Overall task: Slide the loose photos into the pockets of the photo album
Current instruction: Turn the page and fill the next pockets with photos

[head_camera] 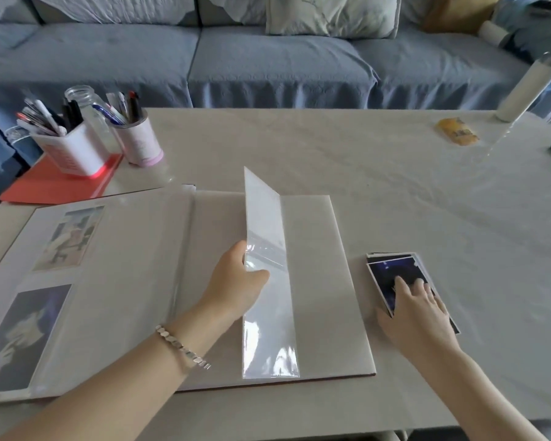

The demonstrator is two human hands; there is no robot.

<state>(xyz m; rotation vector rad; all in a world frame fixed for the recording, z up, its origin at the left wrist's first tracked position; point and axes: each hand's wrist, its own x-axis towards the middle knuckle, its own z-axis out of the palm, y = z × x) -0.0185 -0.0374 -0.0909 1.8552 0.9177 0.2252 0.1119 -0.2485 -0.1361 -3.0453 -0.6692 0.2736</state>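
We hold the open grey photo album's (315, 281) glossy clear-pocket page (268, 281) upright with our left hand (236, 281); our right hand (417, 313) rests on the dark loose photos (392, 275).

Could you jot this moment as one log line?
left hand: holds page raised | right hand: rests on photos | album: open, two pockets filled

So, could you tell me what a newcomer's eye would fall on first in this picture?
Probably the clear pocket page standing upright on the open album, pinched at its edge by the left hand. Next, the dark stack of loose photos on the table right of the album, with the right hand resting on it.
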